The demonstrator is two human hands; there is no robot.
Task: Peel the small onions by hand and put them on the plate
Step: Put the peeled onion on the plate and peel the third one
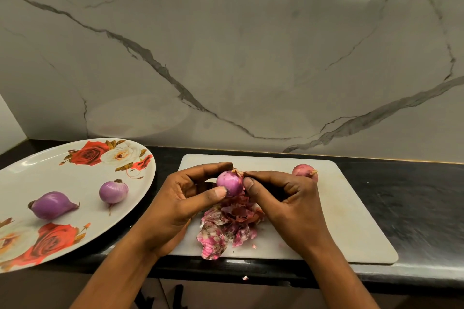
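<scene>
While tight round the onion point(229, 182), left hand point(180, 199) and right hand point(288, 204) fingers; bare board point(351, 221) rightward, plate rim point(151, 173) leftward.

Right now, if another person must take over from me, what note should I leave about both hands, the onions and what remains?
Left hand grips the held onion over the cutting board; right hand pinches dry skin at its tip.
Done: a long peeled onion and a round peeled onion lie apart on the plate; loose skins are piled on the board.
Left: finish the held onion, plate it, then peel the last onion, lying behind the right hand, apparently unpeeled.
</scene>
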